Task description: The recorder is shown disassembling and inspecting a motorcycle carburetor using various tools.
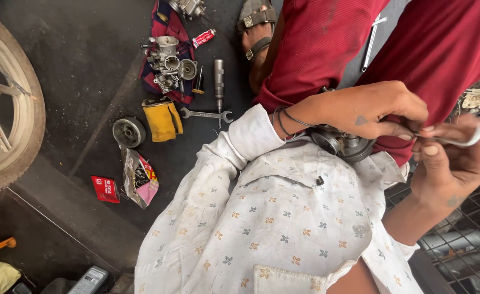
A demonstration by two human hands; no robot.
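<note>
Left hand [368, 109] closed, thumb and forefinger pinched on one end of a thin pale strip [458, 140]; knuckles up, dark thread bands at the wrist. Right hand [451, 163] likewise closed on the same strip, thumb pressing it against the fingers; far end of strip curling out past the fingertips at right. Both hands held above the lap, just over a small metal engine part [344, 146] resting against the red trousers [327, 43] and partly hidden by the left wrist. Exact grip surface under the fingers not discernible.

Noted on the dark floor [76, 60], largest first:
- Spoked wheel [11, 109] at far left, cut by the frame edge.
- Red checked cloth [166, 49] carrying a grey carburettor body [165, 62], with a round metal cap [187, 69] touching its right side.
- Yellow folded rag [162, 120] just below the cloth.
- Torn foil packet [139, 177] with small dark pieces inside; small red sachet [105, 189] just beside it at left.
- Round black-and-silver disc [129, 132] left of the yellow rag.
- Open-ended spanner [206, 114] lying flat, right of the rag.
- Cylindrical steel socket [219, 81] upright in the view, just above the spanner.
- Small red tube [203, 38] near the cloth's upper right.

Sandalled foot [255, 32] at top, beside the red trousers. White patterned shirt [267, 218] filling lower centre. Wire mesh [469, 245] at lower right.
</note>
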